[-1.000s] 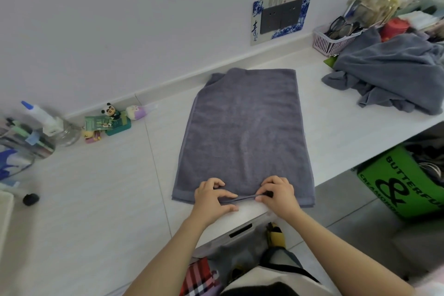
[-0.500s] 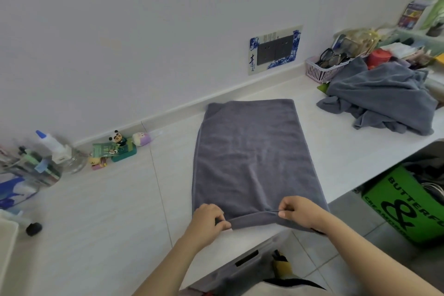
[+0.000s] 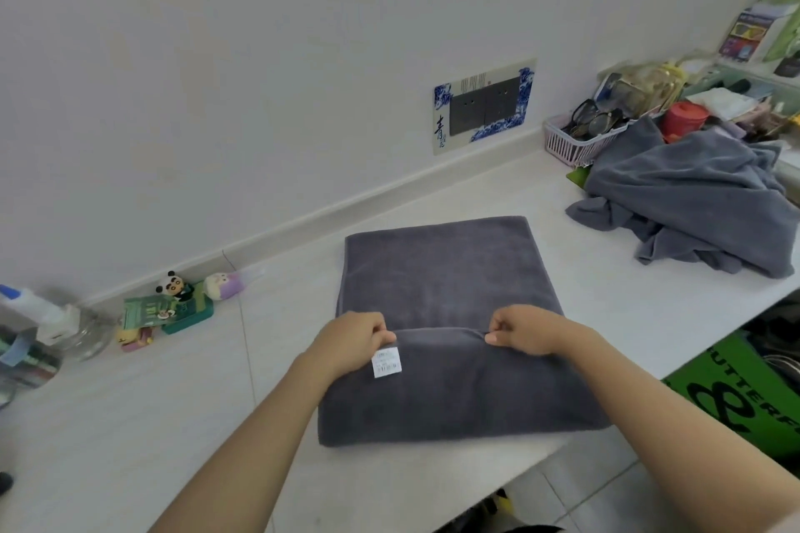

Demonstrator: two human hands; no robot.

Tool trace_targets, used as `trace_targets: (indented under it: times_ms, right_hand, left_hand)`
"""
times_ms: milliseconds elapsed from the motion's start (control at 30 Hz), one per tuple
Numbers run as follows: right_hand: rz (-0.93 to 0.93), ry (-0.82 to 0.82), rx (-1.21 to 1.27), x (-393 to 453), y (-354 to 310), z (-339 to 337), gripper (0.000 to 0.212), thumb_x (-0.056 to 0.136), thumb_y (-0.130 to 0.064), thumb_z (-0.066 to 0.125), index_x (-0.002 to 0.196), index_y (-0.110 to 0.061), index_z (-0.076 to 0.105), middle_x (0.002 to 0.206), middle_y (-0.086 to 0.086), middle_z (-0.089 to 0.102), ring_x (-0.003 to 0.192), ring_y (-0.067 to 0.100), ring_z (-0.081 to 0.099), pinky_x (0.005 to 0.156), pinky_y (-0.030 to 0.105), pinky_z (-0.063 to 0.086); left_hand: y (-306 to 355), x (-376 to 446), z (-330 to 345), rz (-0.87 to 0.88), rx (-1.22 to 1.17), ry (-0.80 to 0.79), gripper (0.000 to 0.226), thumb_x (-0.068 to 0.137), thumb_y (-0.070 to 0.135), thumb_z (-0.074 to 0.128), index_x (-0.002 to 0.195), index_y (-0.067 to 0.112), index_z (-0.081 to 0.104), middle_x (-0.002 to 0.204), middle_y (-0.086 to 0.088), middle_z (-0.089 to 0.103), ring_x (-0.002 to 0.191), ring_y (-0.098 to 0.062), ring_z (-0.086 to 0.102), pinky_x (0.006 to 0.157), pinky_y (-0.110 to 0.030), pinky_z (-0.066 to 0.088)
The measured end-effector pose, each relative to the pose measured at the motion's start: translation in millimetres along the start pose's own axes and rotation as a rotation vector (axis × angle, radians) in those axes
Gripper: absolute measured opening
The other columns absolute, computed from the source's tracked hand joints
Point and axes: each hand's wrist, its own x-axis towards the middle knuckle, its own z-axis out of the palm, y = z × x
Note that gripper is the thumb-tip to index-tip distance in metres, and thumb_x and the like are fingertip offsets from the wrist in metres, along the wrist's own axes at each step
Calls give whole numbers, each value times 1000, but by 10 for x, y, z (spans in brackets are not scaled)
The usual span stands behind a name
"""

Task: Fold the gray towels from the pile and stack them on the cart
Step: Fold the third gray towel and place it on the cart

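Head view: left hand [image 3: 351,341] & right hand [image 3: 526,331] each w/ pinching grip on folded-over edge of gray towel [image 3: 437,277], towel flat on white table [image 3: 130,424] btwn & beyond both grips, white tag [image 3: 386,364] just beside left grip, gray towel pile [image 3: 697,203] well off to right of right grip

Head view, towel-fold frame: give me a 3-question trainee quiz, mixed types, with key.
1. True or false: the left hand and right hand both pinch the folded-over edge of the gray towel.
2. Multiple choice: where is the white tag? A) on the folded-over layer, beside the left hand B) on the unfolded pile C) on the wall
3. Fill in: the pile of unfolded towels lies on the counter to the person's ____.

Key: 1 true; 2 A; 3 right
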Motion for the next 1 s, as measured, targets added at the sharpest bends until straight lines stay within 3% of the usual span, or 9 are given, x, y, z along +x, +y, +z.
trace_targets:
  times_ms: [100, 200, 267, 400, 500, 600, 734, 834, 1000]
  right_hand:
    - [22, 152, -15, 323, -7, -202, 29, 94, -53, 42, 88, -26, 52, 88, -7, 57, 84, 14, 52, 72, 29, 38]
    - [100, -9, -86, 596, 194, -193, 48, 87, -65, 43, 108, -23, 54, 105, -5, 59, 99, 17, 55, 85, 31, 41]
    - [102, -113, -212, 669, 357, -102, 54, 84, -63, 52, 121, -23, 50, 120, -1, 57, 114, 22, 50, 94, 34, 35]
    - [8, -101, -342, 854, 640, -79, 43, 90, -53, 48, 116, -20, 54, 120, 4, 58, 118, 24, 47, 97, 34, 32]
    - [-47, 12, -277, 841, 735, -55, 31, 94, -49, 44, 93, -18, 51, 107, 6, 64, 104, 25, 56, 82, 31, 37]
    - [-47, 99, -200, 834, 814, -5, 28, 95, -46, 43, 83, -21, 43, 99, 6, 66, 95, 26, 59, 69, 30, 34]
    - [-39, 174, -199, 885, 814, 75, 23, 96, -46, 40, 87, -25, 40, 99, 6, 65, 93, 26, 57, 70, 30, 31]
    - [-43, 229, -240, 874, 774, 86, 26, 98, -43, 36, 97, -21, 49, 100, 4, 65, 94, 23, 56, 72, 26, 27]
    - [-14, 257, -208, 858, 742, 66, 30, 99, -42, 34, 105, -19, 53, 99, 2, 67, 93, 22, 59, 68, 25, 26]
  left_hand:
    - [1, 335, -37, -54, 62, 117, 26, 98, 41, 41, 86, 19, 49, 92, -3, 66, 87, -24, 57, 69, -31, 33]
    - [-62, 573, 138, -107, 54, -6, 32, 96, 48, 42, 97, 18, 52, 97, 1, 64, 99, -22, 55, 87, -30, 33]
    - [-151, 627, 286, -101, 100, -107, 34, 94, 50, 44, 103, 18, 53, 107, -1, 60, 108, -22, 51, 98, -32, 31]
    - [-284, 773, 406, -77, 69, -121, 25, 98, 38, 44, 86, 16, 49, 99, -3, 52, 103, -22, 47, 85, -30, 37]
    - [-324, 765, 392, -98, 43, -39, 27, 99, 35, 40, 76, 20, 39, 83, 4, 47, 88, -19, 46, 70, -29, 32]
    - [-258, 810, 397, -126, 75, 37, 25, 100, 34, 37, 80, 19, 41, 86, -3, 58, 84, -22, 50, 66, -31, 28]
    - [-146, 899, 436, -140, 206, 79, 23, 101, 31, 32, 91, 19, 49, 99, -5, 64, 94, -26, 55, 72, -33, 27]
    - [-140, 933, 486, -155, 256, 77, 27, 102, 31, 29, 97, 17, 51, 102, -3, 64, 96, -25, 55, 81, -33, 31]
    - [-127, 916, 508, -134, 257, 108, 27, 103, 30, 29, 97, 17, 51, 101, -3, 65, 92, -23, 57, 75, -30, 29]
